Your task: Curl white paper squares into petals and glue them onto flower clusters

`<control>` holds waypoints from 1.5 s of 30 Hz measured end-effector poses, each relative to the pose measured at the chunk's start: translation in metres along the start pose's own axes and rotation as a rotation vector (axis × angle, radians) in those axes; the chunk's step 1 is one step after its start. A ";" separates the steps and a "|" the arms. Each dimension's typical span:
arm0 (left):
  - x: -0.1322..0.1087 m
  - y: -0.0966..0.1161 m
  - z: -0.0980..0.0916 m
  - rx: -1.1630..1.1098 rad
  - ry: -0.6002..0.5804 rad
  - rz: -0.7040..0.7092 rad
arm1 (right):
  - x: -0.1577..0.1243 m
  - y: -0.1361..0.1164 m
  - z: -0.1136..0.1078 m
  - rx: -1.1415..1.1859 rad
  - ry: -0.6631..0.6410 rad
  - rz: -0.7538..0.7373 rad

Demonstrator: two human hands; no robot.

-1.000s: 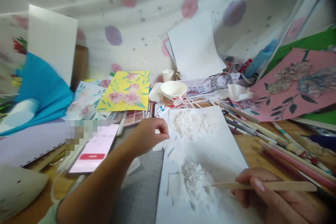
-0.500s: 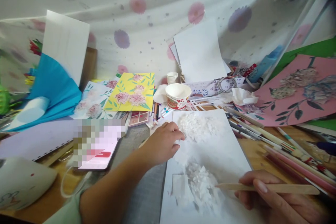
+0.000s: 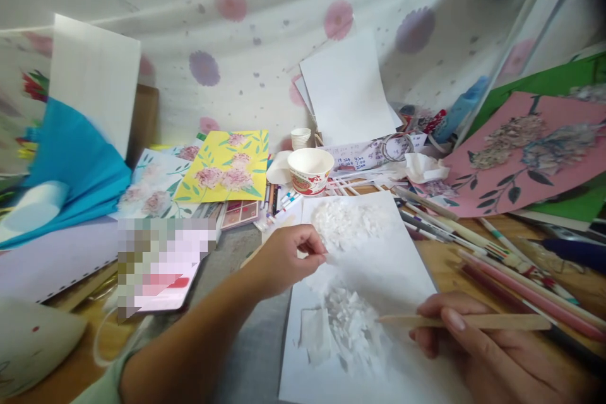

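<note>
A white sheet (image 3: 402,259) lies before me with two raised clusters of white paper scraps on it, a far cluster (image 3: 353,224) and a near cluster (image 3: 353,322). My left hand (image 3: 286,259) hovers at the sheet's left edge, thumb and forefinger pinched together; whatever is between them is too small to make out. In my right hand (image 3: 473,347) is a flat wooden craft stick (image 3: 514,322), its tip at the right side of the near cluster. A small whitish square of paper (image 3: 315,334) lies left of that cluster.
Behind the sheet stands a paper bowl (image 3: 310,170). Flower pictures on yellow card (image 3: 222,164) and pink card (image 3: 511,151) flank it. Brushes and pens (image 3: 473,240) lie at right. A phone (image 3: 165,284) and a white cup-like object (image 3: 40,344) sit at left.
My left thumb and forefinger, apart before, have come together in a pinch. The view has turned slightly right. My right hand keeps its stick by the near cluster.
</note>
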State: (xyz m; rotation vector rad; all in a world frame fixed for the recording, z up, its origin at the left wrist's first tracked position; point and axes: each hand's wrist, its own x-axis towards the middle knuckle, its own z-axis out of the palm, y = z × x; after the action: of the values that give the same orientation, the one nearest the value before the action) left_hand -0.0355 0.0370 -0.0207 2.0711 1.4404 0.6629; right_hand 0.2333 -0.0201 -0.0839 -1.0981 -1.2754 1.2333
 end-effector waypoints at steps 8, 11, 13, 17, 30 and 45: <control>-0.019 0.039 0.027 -0.367 -0.050 -0.091 | 0.003 -0.043 0.022 -0.093 0.045 -0.336; -0.022 0.045 0.034 -0.399 -0.062 -0.070 | 0.005 -0.044 0.030 -0.181 -0.006 -0.408; -0.022 0.046 0.037 -0.422 -0.062 -0.057 | 0.007 -0.041 0.034 -0.237 -0.011 -0.469; -0.022 0.046 0.039 -0.551 -0.095 -0.048 | 0.012 -0.037 0.039 -0.259 0.036 -0.524; -0.020 0.043 0.038 -0.912 -0.209 -0.111 | 0.013 -0.037 0.030 -0.428 -0.129 -0.517; -0.025 0.053 0.033 -0.506 -0.277 0.016 | 0.008 -0.042 0.032 -0.549 -0.230 -0.702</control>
State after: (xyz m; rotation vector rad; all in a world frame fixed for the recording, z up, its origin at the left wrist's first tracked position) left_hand 0.0149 -0.0067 -0.0126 1.6970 0.9798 0.6379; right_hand 0.2021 -0.0175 -0.0401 -0.7563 -2.0283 0.4894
